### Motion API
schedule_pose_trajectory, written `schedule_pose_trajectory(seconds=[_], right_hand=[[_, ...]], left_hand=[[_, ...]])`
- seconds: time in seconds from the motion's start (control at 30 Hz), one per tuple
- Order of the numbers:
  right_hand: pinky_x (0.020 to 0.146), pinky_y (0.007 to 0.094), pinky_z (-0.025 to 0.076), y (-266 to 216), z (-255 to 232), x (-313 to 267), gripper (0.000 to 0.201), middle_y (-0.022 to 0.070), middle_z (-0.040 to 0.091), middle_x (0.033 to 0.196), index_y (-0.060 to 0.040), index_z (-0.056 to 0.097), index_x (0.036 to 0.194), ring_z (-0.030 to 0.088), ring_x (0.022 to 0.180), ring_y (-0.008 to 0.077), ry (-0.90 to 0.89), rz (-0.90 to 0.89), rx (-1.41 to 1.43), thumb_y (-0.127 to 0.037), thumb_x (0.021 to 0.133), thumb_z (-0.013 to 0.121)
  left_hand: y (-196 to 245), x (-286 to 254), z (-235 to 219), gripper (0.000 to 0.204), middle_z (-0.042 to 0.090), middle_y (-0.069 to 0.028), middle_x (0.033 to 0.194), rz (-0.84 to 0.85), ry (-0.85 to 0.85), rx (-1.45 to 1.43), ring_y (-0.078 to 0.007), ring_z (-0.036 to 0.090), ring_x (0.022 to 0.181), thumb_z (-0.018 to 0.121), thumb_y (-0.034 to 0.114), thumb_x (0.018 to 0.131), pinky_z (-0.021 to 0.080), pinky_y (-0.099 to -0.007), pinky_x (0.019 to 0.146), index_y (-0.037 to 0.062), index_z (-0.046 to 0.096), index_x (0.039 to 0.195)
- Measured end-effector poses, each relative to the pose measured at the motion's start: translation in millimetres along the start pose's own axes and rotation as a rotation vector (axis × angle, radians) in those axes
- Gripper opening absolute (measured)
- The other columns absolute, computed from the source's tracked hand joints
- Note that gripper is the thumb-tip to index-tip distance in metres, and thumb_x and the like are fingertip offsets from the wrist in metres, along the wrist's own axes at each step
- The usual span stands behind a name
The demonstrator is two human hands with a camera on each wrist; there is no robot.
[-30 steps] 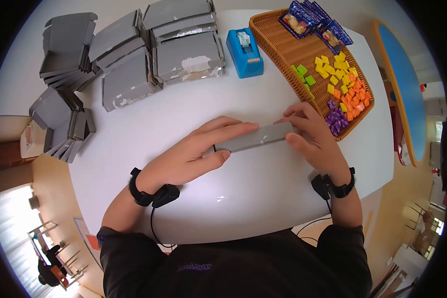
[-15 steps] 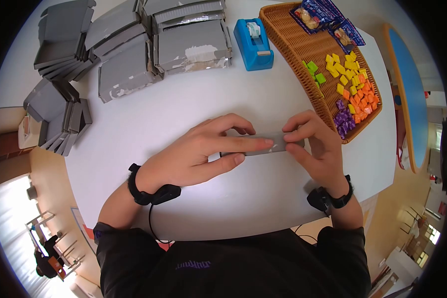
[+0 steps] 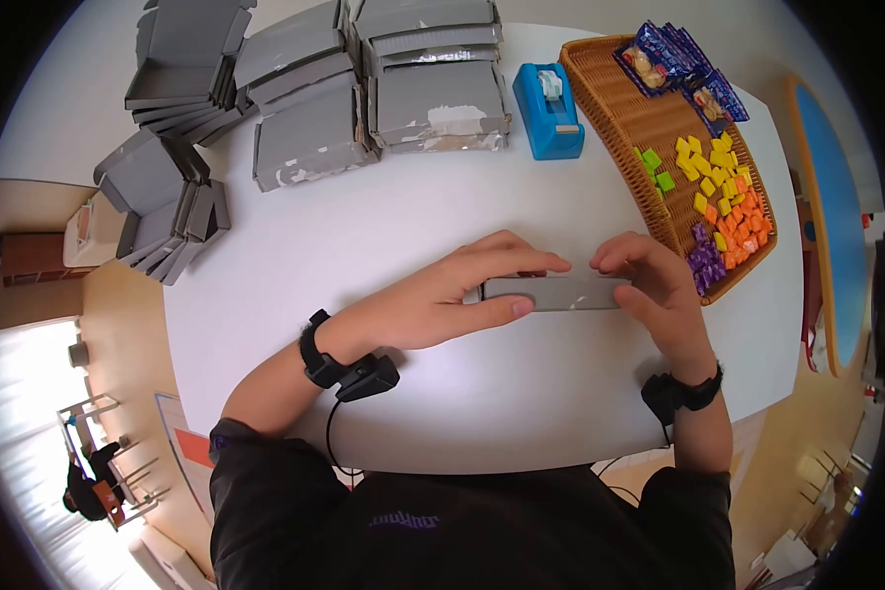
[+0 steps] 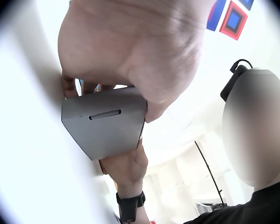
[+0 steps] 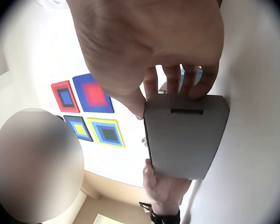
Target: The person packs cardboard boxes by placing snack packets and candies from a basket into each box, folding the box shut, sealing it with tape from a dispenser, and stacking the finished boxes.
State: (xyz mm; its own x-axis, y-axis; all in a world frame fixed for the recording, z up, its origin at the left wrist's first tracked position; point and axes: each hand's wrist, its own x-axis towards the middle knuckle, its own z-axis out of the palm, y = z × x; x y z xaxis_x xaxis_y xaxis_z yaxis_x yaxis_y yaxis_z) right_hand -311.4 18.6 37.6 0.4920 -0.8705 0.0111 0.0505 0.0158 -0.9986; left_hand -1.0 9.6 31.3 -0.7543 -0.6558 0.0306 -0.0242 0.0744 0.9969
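Observation:
A closed grey cardboard box (image 3: 560,293) stands on a narrow side in front of the person, its long slim edge facing up. My left hand (image 3: 462,295) holds its left end, with the thumb on the near face and the fingers over the far side. At the other end my right hand (image 3: 664,300) grips the same way, thumb near and fingers beyond the top edge. A slotted end panel (image 4: 105,123) shows under the palm in the left wrist view. The right wrist view has the opposite end panel (image 5: 186,135), also slotted, below the curled fingers.
Behind the hands lie several closed grey boxes (image 3: 438,103). Open nested boxes (image 3: 157,197) are stacked at the left. A blue tape dispenser (image 3: 549,113) stands beside a wicker basket (image 3: 600,88) holding snack packets (image 3: 664,64) and yellow, orange, green and purple wrapped sweets (image 3: 723,177).
The left index finger has drawn back from the box's top edge to its far side. The right fingertips have spread wider around the right end. The head view has shifted, moving everything rightward.

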Motion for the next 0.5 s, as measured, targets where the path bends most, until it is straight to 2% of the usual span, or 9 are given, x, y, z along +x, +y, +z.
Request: schedule_pose_trajectory(seconds=[0.13,0.37,0.43,0.5], right_hand=[[0.102,0.0351,0.049,4.8,-5.9,1.6,0.020,0.0092,0.067,0.122,0.0003,0.068,0.121,0.063,0.119,0.0190,-0.045,-0.038,-0.054,-0.005,0.102,0.069],[0.096,0.0317,0.052,-1.4,-7.7,-1.5,0.021,0.0058,0.072,0.117,-0.0011,0.072,0.120,0.067,0.110,0.0153,0.006,0.042,-0.147,-0.008,0.100,0.073],[0.095,0.0311,0.052,-0.4,-9.2,-4.3,0.021,0.0054,0.073,0.116,-0.0016,0.073,0.120,0.067,0.108,0.0146,0.007,0.036,-0.140,-0.009,0.100,0.073],[0.093,0.0297,0.053,-1.0,-9.2,-3.8,0.021,0.0057,0.072,0.118,-0.0021,0.073,0.120,0.067,0.108,0.0145,-0.001,0.030,-0.216,-0.011,0.101,0.072]], left_hand=[[-0.4,1.1,-1.4,0.047,0.058,-0.0132,0.140,0.000,-0.025,-0.040,-0.0261,0.054,0.135,0.061,0.024,0.111,0.042,-0.0385,0.116,0.0044,0.059,0.153],[-3.3,1.9,0.9,0.047,0.057,-0.0122,0.142,0.005,-0.037,-0.068,-0.0257,0.054,0.135,0.062,0.024,0.110,0.042,-0.0378,0.115,0.0044,0.059,0.153],[-0.5,1.3,0.5,0.048,0.056,-0.0128,0.146,-0.059,-0.034,-0.092,-0.0256,0.053,0.137,0.062,0.023,0.110,0.042,-0.0380,0.116,0.0057,0.058,0.154],[-7.3,1.8,1.9,0.050,0.056,-0.0127,0.147,-0.018,-0.030,-0.082,-0.0250,0.053,0.138,0.062,0.023,0.110,0.042,-0.0379,0.117,0.0065,0.056,0.156]])
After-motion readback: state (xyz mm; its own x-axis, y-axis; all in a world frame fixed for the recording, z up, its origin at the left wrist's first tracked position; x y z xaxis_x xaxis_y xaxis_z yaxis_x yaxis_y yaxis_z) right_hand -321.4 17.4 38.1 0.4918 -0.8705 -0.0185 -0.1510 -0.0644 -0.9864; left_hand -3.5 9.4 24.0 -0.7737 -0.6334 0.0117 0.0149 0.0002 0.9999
